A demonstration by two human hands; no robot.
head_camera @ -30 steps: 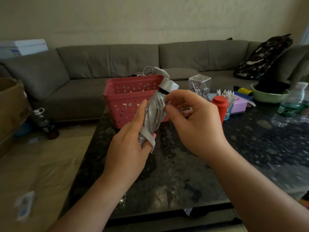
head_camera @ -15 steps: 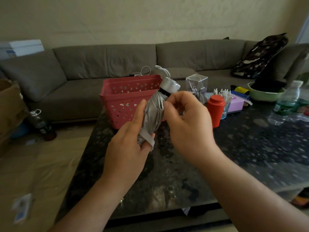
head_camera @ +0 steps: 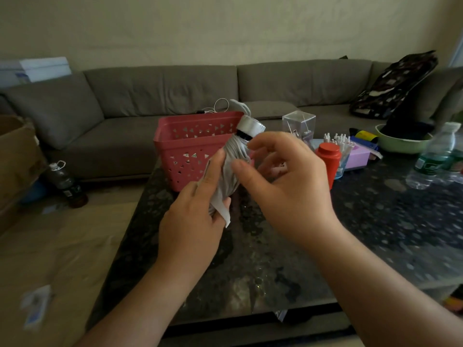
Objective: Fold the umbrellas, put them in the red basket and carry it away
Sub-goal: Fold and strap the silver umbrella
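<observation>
- Silver canopy fabric of the folded umbrella (head_camera: 231, 171) sits bunched in the left hand (head_camera: 193, 221), whose fingers and thumb are curled round its lower half, with the closure strap (head_camera: 221, 211) hanging loose over the thumb side.
- Half a second ago the right hand (head_camera: 288, 194) was pinching the fabric just below the cap; now its fingers have let go and spread, loosely bent, holding nothing, hovering just beside the umbrella.
- That release suggests the pleats are gathered well enough and the next job is probably to catch the strap and wrap it round, since it is not yet fastened.
- Beneath the hands lies the dark speckled table (head_camera: 375, 234).
- Just behind the umbrella stands the red basket (head_camera: 190, 144) on the table's far edge; nothing shows inside it from this angle, so no umbrella seems stowed yet.
- To the right are a red-capped bottle (head_camera: 328, 159), a clear box (head_camera: 299, 123) and a green bowl (head_camera: 400, 144).
- Farthest back runs the grey sofa (head_camera: 150, 96).
</observation>
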